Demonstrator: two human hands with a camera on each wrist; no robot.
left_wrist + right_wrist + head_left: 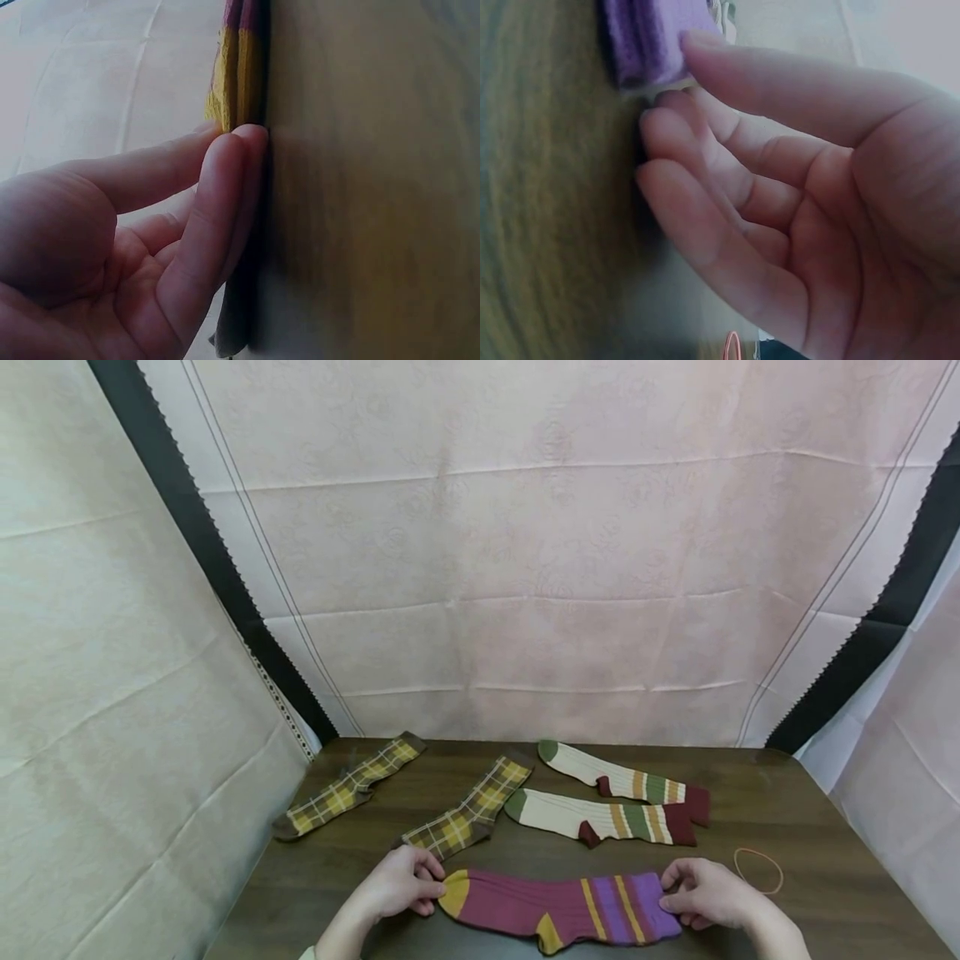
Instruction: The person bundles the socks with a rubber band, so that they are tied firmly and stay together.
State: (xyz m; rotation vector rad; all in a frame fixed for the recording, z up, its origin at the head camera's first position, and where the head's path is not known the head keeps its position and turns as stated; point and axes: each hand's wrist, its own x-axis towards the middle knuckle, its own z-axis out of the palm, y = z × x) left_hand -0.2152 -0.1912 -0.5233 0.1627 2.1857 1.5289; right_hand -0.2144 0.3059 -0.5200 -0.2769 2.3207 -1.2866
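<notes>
A ribbed knit sock (558, 910) in maroon, with a mustard toe and heel and purple and mustard stripes, lies flat along the near edge of the dark wood-grain table (810, 827). The left hand (397, 885) pinches its mustard toe end between thumb and fingers (225, 172); the left wrist view shows 2 knit layers stacked there. The right hand (708, 893) pinches the purple cuff end, thumb on top and fingers (675, 150) curled beneath.

Behind it lie 2 cream ribbed socks (600, 817) with green toes and striped maroon cuffs, and 2 yellow plaid socks (465, 814) with brown trim. A thin orange rubber band (759, 868) forms a loop near the right hand. Creased pink cloth (525, 568) hangs behind.
</notes>
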